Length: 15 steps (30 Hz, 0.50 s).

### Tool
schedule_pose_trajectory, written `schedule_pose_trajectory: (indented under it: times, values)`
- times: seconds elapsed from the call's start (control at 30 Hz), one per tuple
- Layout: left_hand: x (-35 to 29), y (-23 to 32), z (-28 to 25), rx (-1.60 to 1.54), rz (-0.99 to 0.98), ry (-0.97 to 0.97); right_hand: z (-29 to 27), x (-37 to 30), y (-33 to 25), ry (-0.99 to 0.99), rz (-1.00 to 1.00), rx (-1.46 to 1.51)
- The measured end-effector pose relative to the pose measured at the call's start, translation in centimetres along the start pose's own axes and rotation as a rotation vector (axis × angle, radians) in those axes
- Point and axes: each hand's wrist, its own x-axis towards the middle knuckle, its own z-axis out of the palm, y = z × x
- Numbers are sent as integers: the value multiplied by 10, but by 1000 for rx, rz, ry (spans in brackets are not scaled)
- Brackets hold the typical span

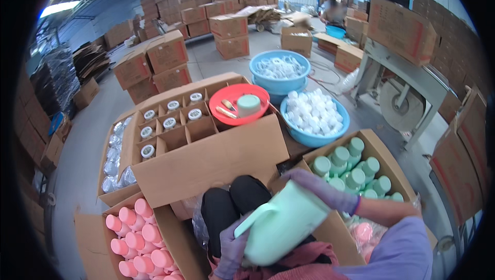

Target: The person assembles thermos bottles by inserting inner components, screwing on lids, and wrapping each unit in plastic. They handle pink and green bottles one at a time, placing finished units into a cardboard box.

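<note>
A mint-green plastic pitcher lies tilted across my lap, its loop handle toward the left. My left hand, in a thin purple glove, is closed on the handle side near its lower end. My right hand, gloved alike, is closed over the upper right end, with some fingers hidden behind the pitcher. Close to my right hand stands a carton of mint-green bottles with caps. Left of my legs, another carton holds pink-capped bottles.
Ahead, a divided carton holds several lidded jars; a red basin with a green lid and small tools rests on it. Blue basins hold white caps and white rings. A wheeled metal stand is at right; stacked cartons stand behind.
</note>
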Motion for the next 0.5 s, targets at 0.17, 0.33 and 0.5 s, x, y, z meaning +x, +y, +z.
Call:
schedule_pose_trajectory:
  times: [0.17,0.33,0.5]
  values:
    - [27,23,-24,324,206,-82,-8,-5,25,123,-337,-132]
    - [36,40,-26,441,542,-32,22,3,11,62,-191,307]
    - [55,36,-35,401,481,-72,6,19,24,167,-117,53]
